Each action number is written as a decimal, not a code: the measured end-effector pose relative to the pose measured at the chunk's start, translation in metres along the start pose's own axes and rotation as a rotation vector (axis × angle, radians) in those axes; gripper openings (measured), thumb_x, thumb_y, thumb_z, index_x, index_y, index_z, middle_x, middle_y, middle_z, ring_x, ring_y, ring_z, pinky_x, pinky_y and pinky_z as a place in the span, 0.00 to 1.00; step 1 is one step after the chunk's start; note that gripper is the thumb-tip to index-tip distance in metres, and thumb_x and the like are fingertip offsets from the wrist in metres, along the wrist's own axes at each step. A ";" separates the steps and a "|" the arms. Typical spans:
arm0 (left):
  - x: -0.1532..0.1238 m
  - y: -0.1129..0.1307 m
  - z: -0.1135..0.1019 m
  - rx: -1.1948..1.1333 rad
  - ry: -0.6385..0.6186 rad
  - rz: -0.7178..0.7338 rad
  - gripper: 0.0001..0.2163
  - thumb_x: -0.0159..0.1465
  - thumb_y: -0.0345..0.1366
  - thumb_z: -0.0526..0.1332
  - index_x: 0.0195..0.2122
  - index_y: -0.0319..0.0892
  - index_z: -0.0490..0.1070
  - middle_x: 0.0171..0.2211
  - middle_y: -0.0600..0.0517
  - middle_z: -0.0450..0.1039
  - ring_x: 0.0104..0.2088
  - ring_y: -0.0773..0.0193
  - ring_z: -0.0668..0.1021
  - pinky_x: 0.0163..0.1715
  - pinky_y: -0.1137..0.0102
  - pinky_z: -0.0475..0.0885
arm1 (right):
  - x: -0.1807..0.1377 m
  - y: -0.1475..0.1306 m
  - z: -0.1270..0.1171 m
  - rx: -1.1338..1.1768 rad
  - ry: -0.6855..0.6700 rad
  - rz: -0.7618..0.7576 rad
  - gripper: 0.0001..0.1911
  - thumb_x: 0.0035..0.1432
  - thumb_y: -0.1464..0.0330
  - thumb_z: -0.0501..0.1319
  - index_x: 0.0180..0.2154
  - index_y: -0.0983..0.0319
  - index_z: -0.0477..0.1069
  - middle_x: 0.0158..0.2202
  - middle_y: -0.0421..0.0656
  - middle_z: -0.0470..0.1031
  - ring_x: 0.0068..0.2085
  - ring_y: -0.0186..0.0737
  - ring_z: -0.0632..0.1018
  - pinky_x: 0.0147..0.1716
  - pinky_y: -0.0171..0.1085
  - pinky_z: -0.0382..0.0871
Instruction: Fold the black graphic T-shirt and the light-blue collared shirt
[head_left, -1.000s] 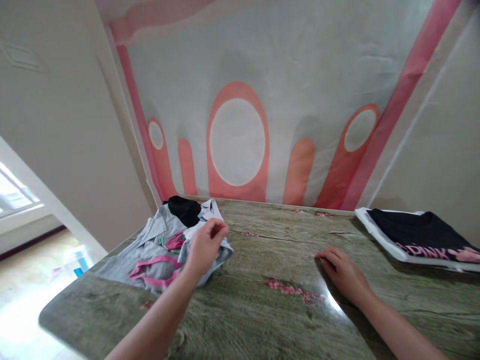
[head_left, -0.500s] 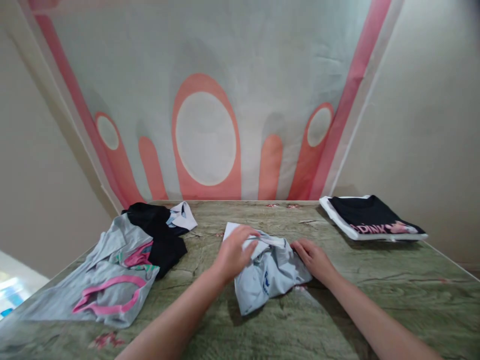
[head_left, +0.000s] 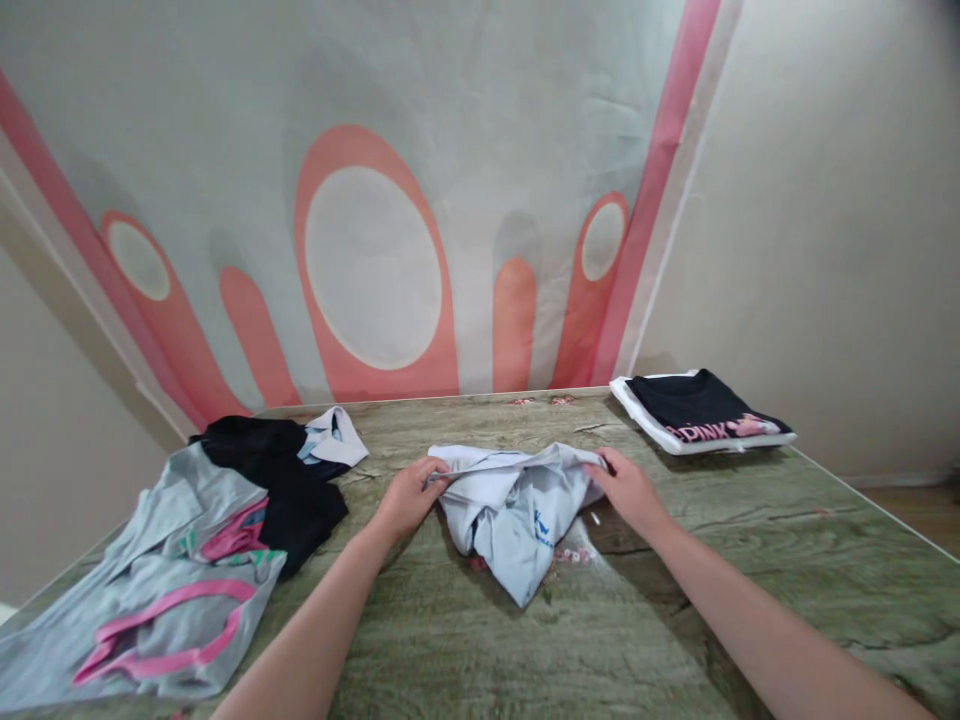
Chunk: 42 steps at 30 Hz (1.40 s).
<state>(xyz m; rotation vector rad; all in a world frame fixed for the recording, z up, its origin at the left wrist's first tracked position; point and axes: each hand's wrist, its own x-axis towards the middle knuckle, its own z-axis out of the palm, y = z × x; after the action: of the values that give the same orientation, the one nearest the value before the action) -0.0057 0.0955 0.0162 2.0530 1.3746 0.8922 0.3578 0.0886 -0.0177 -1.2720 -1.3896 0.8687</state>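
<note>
Two hands are shown mid-desk: the left hand [head_left: 409, 497] and right hand [head_left: 630, 490] each have fingers clamped on an upper edge of a crumpled pale blue shirt [head_left: 517, 505], which lies on the green desk [head_left: 675, 600]. Soft, light and limp, it is judged best held at the shoulder seams.

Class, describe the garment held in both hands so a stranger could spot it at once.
On the green table, look to the middle, between the grey and pink heap and the folded black shirt. The crumpled pale shirt is gripped by the left hand and right hand; only it bears a small blue logo.
</note>
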 end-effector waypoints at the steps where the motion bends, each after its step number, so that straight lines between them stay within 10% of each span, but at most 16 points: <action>1: 0.001 0.004 0.000 -0.018 0.018 -0.017 0.11 0.63 0.45 0.57 0.37 0.44 0.71 0.40 0.51 0.74 0.44 0.57 0.74 0.49 0.63 0.66 | 0.003 0.001 -0.002 0.103 0.028 0.050 0.13 0.51 0.57 0.63 0.33 0.59 0.71 0.29 0.38 0.73 0.31 0.39 0.72 0.34 0.37 0.66; 6: -0.004 0.028 -0.011 -0.177 -0.006 -0.107 0.14 0.66 0.50 0.52 0.37 0.44 0.64 0.25 0.58 0.66 0.26 0.68 0.72 0.28 0.74 0.69 | 0.008 -0.002 -0.016 0.299 -0.078 0.190 0.21 0.54 0.48 0.61 0.37 0.59 0.69 0.31 0.40 0.76 0.30 0.38 0.75 0.31 0.35 0.70; 11: -0.017 0.034 -0.039 -0.614 -0.488 -0.403 0.18 0.59 0.52 0.63 0.38 0.41 0.66 0.19 0.60 0.63 0.09 0.76 0.58 0.08 0.77 0.51 | 0.002 -0.012 -0.056 0.284 -0.839 0.444 0.25 0.49 0.55 0.69 0.43 0.64 0.73 0.36 0.43 0.78 0.34 0.39 0.78 0.32 0.33 0.71; 15: -0.010 0.025 -0.039 -0.610 -0.266 -0.444 0.19 0.53 0.49 0.69 0.36 0.40 0.69 0.22 0.58 0.68 0.14 0.75 0.63 0.12 0.79 0.55 | 0.001 -0.014 -0.079 0.162 -1.163 0.456 0.23 0.42 0.63 0.73 0.40 0.68 0.75 0.34 0.42 0.79 0.31 0.36 0.78 0.31 0.31 0.71; 20: -0.001 0.019 -0.025 -0.560 -0.076 -0.419 0.22 0.50 0.52 0.69 0.36 0.38 0.71 0.28 0.52 0.74 0.28 0.64 0.75 0.27 0.74 0.68 | 0.002 -0.006 -0.069 0.418 -0.796 0.378 0.21 0.45 0.63 0.72 0.40 0.66 0.75 0.34 0.44 0.80 0.33 0.37 0.79 0.34 0.32 0.71; 26: -0.008 0.029 -0.028 -0.356 -0.346 -0.284 0.19 0.49 0.49 0.69 0.35 0.40 0.77 0.31 0.51 0.76 0.34 0.57 0.76 0.34 0.69 0.70 | 0.003 -0.004 -0.067 0.512 -0.410 0.345 0.18 0.55 0.57 0.64 0.43 0.60 0.72 0.35 0.45 0.80 0.33 0.40 0.80 0.35 0.35 0.73; 31: -0.002 0.032 -0.033 -0.430 -0.024 -0.175 0.15 0.53 0.47 0.67 0.34 0.41 0.74 0.34 0.51 0.75 0.40 0.57 0.75 0.40 0.69 0.69 | 0.005 -0.003 -0.095 0.461 -0.716 0.363 0.33 0.37 0.57 0.74 0.45 0.65 0.72 0.39 0.45 0.79 0.34 0.40 0.79 0.30 0.32 0.72; 35: 0.000 0.030 -0.040 -0.658 0.144 -0.269 0.16 0.55 0.48 0.67 0.35 0.42 0.69 0.27 0.56 0.71 0.27 0.66 0.72 0.29 0.73 0.68 | 0.008 -0.002 -0.112 0.265 -0.970 0.437 0.27 0.37 0.65 0.74 0.41 0.68 0.75 0.35 0.43 0.79 0.31 0.37 0.78 0.30 0.32 0.72; 42: 0.001 0.006 -0.044 -0.365 0.056 -0.364 0.24 0.54 0.57 0.63 0.40 0.40 0.70 0.26 0.54 0.73 0.26 0.63 0.74 0.26 0.72 0.67 | 0.013 0.005 -0.106 0.365 -0.631 0.403 0.21 0.46 0.65 0.71 0.43 0.66 0.75 0.36 0.45 0.80 0.32 0.36 0.79 0.31 0.31 0.72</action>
<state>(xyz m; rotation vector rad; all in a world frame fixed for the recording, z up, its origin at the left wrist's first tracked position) -0.0356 0.0966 0.0494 1.4599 1.4308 0.9591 0.4626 0.0898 0.0040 -1.0424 -1.3617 1.8300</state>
